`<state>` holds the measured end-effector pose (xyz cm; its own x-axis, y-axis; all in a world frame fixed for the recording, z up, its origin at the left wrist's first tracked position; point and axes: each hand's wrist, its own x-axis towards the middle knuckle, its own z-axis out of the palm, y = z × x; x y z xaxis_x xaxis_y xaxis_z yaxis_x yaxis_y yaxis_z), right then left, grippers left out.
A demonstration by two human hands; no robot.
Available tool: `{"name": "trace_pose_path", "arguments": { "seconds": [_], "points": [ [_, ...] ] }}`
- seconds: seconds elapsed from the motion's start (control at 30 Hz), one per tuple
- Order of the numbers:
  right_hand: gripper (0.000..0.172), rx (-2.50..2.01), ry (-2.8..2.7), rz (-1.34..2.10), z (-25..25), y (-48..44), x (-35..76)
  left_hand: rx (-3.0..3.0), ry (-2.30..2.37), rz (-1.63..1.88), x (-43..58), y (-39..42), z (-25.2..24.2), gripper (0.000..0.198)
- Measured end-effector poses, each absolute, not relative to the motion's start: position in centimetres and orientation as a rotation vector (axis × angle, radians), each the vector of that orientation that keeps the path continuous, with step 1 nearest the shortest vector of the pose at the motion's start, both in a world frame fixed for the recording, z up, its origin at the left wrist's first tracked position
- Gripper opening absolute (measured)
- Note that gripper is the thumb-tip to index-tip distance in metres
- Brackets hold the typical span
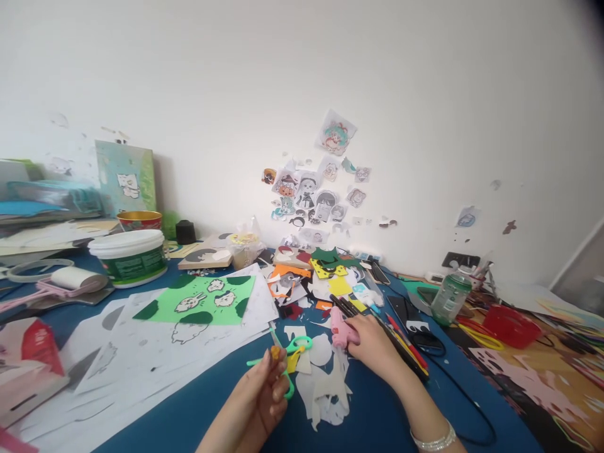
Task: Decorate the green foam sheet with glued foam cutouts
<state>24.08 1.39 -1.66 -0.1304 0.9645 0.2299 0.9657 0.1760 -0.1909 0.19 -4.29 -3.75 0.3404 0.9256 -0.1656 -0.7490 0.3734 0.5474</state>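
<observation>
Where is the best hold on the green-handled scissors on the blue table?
Probably the green finger loops of the green-handled scissors, reached from the right: the upper loop lies flat and open there, while the left hand, pinching a small orange piece, covers the middle. The right hand holds a pink glue gun.

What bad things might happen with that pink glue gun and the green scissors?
The right hand grips the pink glue gun over paper scraps; if hot, it might burn skin or scorch paper. The green scissors sit right at the left hand, which pinches a small yellow piece; their blades might nick it.
</observation>
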Motion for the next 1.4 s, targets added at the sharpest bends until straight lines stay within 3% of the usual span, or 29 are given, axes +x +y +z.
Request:
{"name": "trace_pose_path", "arguments": {
  "seconds": [0.13, 0.23, 0.3, 0.4, 0.47, 0.6, 0.67, 0.93, 1.4],
  "points": [
    [0.027, -1.856, -2.209, 0.011, -1.3, 1.9, 24.7, 0.332, 0.538, 1.141, 0.7, -4.1, -3.3, 0.024],
    [0.031, -1.858, -2.118, 0.057, -1.0, 2.0, 25.4, 0.285, 0.571, 1.158, 1.2, -3.7, -3.0, 0.020],
    [0.033, -1.770, -1.992, 0.114, -1.0, 2.0, 25.8, 0.278, 0.578, 1.162, 1.7, -3.3, -2.9, 0.018],
    [0.022, -1.505, -1.816, 0.261, -1.4, 2.0, 26.5, 0.279, 0.601, 1.148, 2.6, -2.7, -2.7, 0.019],
    [0.026, -1.364, -1.673, 0.400, -1.9, 2.1, 26.9, 0.287, 0.629, 1.134, 3.1, -2.4, -2.5, 0.020],
    [0.056, -1.121, -1.559, 0.694, -2.5, 1.6, 26.7, 0.300, 0.658, 1.117, 4.0, -2.2, -2.3, 0.020],
    [0.063, -1.052, -1.565, 0.769, -2.4, 1.1, 26.1, 0.299, 0.649, 1.106, 4.3, -2.1, -2.3, 0.019],
    [0.057, -0.995, -1.594, 0.870, -2.0, 0.4, 24.2, 0.331, 0.633, 1.062, 4.7, -2.0, -2.6, 0.019],
    [0.048, -0.985, -1.692, 0.740, -2.8, 1.0, 24.6, 0.344, 0.626, 1.049, 4.6, -2.0, -3.0, 0.024]
  ]
}}
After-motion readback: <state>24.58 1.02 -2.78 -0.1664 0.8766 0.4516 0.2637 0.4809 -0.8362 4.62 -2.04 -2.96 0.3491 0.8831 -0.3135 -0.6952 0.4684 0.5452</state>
